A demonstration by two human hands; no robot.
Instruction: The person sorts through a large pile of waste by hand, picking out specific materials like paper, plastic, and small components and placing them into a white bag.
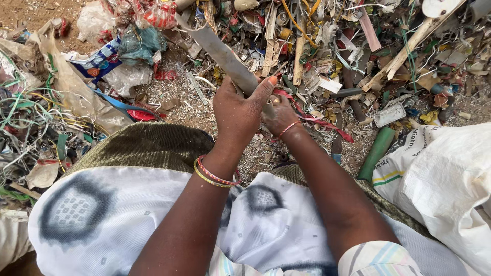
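Scrap sorting is the work in hand, judged from how the hands meet over a heap of mixed plastic waste on the ground. The left hand [239,110] is closed around the near end of a long grey plastic strip [220,51], thumb laid along its upper face; the strip slants away up and to the left, its far end resting among the rubbish. The right hand [281,115], just beside and partly behind the left, appears curled shut at the same end of the strip, where a red ribbon-like shred [314,118] trails off to the right; whether its fingers pinch the shred or the strip itself I cannot tell, since the left hand hides them. Bangles ring the left wrist, a thin red band the right. The step looks like stripping or pulling the grey strip clear of what clings to it. The next move would seem to call for a firm hold with the left and a steady pull with the right, along the strip, not across it. A white woven sack [445,179] lies close on the right, a green tube [377,151] beside it, and tangled wires [30,117] well off to the left.
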